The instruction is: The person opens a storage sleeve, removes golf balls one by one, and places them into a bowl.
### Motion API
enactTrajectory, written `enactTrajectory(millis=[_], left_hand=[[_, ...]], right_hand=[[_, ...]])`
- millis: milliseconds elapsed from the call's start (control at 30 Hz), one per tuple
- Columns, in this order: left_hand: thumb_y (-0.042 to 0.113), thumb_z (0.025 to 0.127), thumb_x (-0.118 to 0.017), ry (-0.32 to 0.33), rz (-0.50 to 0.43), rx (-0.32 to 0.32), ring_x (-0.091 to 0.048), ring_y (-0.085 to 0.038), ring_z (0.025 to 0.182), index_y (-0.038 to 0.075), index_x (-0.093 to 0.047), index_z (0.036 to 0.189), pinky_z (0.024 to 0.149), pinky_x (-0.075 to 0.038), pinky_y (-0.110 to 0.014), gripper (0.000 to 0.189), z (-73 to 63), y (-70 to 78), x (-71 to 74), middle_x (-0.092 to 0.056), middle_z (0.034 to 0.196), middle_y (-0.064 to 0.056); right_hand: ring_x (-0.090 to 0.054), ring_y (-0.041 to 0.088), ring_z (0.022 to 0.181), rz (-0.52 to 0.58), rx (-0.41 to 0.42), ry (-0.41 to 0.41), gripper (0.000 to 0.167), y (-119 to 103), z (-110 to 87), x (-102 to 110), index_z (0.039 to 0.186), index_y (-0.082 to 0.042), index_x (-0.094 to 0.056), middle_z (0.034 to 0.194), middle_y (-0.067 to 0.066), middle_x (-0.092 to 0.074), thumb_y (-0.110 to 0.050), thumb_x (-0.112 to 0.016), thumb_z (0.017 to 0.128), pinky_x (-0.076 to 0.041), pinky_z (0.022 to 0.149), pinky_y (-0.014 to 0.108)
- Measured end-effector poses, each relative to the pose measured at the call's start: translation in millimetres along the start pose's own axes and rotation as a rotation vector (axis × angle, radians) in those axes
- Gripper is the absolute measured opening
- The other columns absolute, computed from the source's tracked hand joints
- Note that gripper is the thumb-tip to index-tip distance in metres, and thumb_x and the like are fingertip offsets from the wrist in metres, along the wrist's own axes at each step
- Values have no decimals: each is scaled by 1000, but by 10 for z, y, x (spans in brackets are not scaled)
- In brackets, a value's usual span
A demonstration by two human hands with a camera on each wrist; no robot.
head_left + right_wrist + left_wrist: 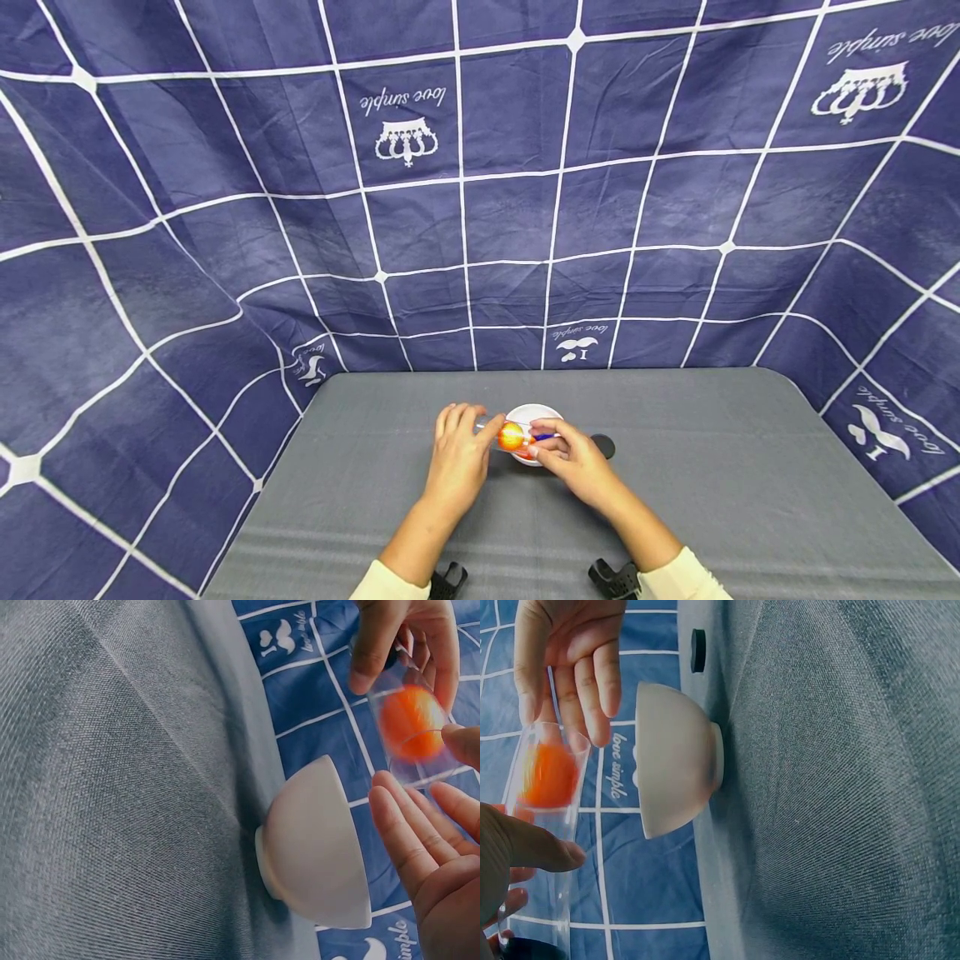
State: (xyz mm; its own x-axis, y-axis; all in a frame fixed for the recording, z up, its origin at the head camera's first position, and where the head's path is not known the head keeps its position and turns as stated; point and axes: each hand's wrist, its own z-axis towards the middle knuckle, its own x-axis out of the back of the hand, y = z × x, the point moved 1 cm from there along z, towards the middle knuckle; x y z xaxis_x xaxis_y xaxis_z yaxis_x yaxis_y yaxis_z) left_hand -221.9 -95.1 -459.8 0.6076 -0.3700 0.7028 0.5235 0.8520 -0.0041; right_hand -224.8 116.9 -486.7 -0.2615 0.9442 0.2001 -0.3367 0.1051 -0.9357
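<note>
My left hand (457,454) holds a clear plastic tube (559,889) on its side, with thumb and fingers around it. Inside lies an orange-yellow ball (549,776), close to the tube's open end; a dark base (531,949) shows at the other end. At that open end is my right hand (576,458), its fingers (409,832) extended and relaxed just under the mouth, its thumb at the rim. Below both hands stands a white bowl (676,761), with small white round things peeking over its rim in the left wrist view.
A black round disc (602,447) lies on the grey cloth-covered table (360,500), just right of the bowl. Blue curtain (510,217) with white grid lines hangs behind and at both sides. Black wrist mounts (615,577) sit near the cream sleeves (686,579).
</note>
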Motion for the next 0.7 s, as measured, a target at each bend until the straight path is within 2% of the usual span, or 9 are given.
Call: enactTrajectory(millis=[167,367,500,700], left_hand=[[-2,68,-83,-30,-18,23,-58,-30,111,23,-73,117,109,-40,-55,55,-3,12,12,-65,111,-6],[-2,69,-83,-48,-18,37,-58,-29,113,24,-73,118,110,-39,-54,57,-1,19,15,-65,113,-6],[-1,67,-84,-48,-26,42,-58,-29,113,24,-72,119,111,-38,-53,59,-10,16,8,-65,114,-6],[1,65,-86,-15,-42,43,-58,-30,111,23,-72,117,107,-41,-54,58,-37,11,-16,-65,112,-6]], right_hand=[[-67,2,90,-21,-26,1,45,7,-8,8,134,6,-56,121,27,-64,-8,-70,93,-55,77,16],[-66,1,89,-16,-25,-7,46,0,-11,17,134,6,-55,118,27,-65,-9,-70,94,-55,76,16],[-66,2,89,-8,-20,-3,45,1,-13,18,134,6,-55,118,27,-64,-8,-70,93,-55,76,16],[-66,3,90,-4,-10,4,45,-7,-27,20,133,6,-56,119,28,-63,-7,-70,93,-56,77,17]])
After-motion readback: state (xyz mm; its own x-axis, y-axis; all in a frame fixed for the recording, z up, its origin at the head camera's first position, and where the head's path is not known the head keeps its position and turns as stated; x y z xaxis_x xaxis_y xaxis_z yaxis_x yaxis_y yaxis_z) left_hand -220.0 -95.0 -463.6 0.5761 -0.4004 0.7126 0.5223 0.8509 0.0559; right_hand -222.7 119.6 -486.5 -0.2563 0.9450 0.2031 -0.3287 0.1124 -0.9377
